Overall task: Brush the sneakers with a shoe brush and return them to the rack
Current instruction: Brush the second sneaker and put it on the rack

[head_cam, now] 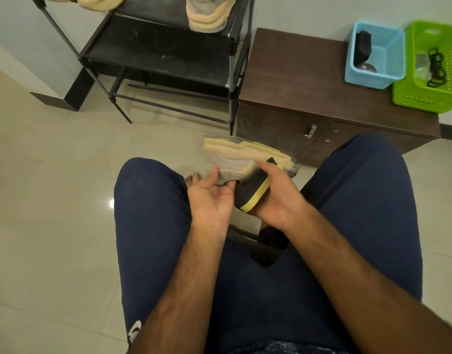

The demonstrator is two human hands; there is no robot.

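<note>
A pale pink, yellow and grey sneaker (245, 154) lies on its side between my knees, its layered sole turned up and away from me. My left hand (212, 198) holds it from below, palm up, with the thumb on the upper near the collar. My right hand (276, 192) grips a shoe brush (253, 192) with black bristles and a yellow back, the bristles laid against the sneaker's upper. The matching sneaker (209, 14) stands on the top shelf of the black shoe rack (163, 54) ahead.
A dark brown low cabinet (309, 80) stands right of the rack and carries a blue basket (378, 57) and a green basket (434, 67). A beige item (99, 2) lies at the rack's top left. Glossy tiled floor surrounds my seat.
</note>
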